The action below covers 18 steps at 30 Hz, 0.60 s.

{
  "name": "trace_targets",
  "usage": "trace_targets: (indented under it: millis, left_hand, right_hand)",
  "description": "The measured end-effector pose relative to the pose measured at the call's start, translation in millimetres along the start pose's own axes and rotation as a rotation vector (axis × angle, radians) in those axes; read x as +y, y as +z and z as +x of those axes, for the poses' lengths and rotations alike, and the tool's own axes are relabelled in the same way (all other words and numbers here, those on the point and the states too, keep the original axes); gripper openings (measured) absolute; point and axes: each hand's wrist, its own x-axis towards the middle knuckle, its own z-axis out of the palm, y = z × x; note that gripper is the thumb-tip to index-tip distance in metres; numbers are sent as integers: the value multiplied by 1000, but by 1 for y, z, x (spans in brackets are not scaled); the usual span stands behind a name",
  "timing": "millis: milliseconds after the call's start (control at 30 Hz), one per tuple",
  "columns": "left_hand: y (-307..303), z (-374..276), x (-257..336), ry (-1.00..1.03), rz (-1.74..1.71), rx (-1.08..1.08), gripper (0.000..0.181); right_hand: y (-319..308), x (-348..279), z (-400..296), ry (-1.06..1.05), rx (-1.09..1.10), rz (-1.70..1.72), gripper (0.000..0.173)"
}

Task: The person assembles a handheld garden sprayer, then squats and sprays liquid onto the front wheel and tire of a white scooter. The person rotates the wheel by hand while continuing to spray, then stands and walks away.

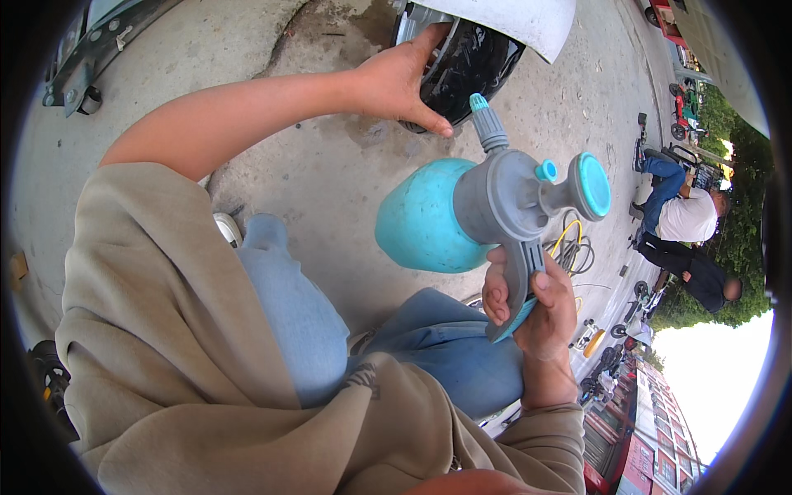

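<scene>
My right hand (544, 303) grips the grey handle of a turquoise pump sprayer bottle (424, 213), which is tilted on its side. Its ribbed grey nozzle (490, 127) with a turquoise tip points up towards a shiny black tyre (479, 65). The pump knob (593, 187) faces right. My left hand (402, 80) is around the near side of that tyre, thumb low against its edge. The other fingers reach behind beside the metal rim and are partly hidden. A white fender (501, 18) covers the top of the wheel.
Concrete ground (328, 185) bears wet patches near the wheel. A black hose and yellow cable (572, 244) lie coiled to the right. A metal frame with a caster (71, 90) stands upper left. Two people (687, 213) and several parked scooters are farther off.
</scene>
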Motion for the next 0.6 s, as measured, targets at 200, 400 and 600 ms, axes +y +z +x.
trace_targets:
  millis: [200, 400, 600]
  left_hand:
    - [-2, 1, 0, -73, -48, -47, 134]
    - [-1, 0, 0, -55, -49, -26, 132]
    - [-1, 1, 2, -17, -17, -6, 127]
  right_hand:
    - [-2, 2, 0, 25, -8, 2, 60]
    - [-2, 2, 0, 45, -3, 1, 58]
    - [-2, 2, -2, 50, -7, -29, 58]
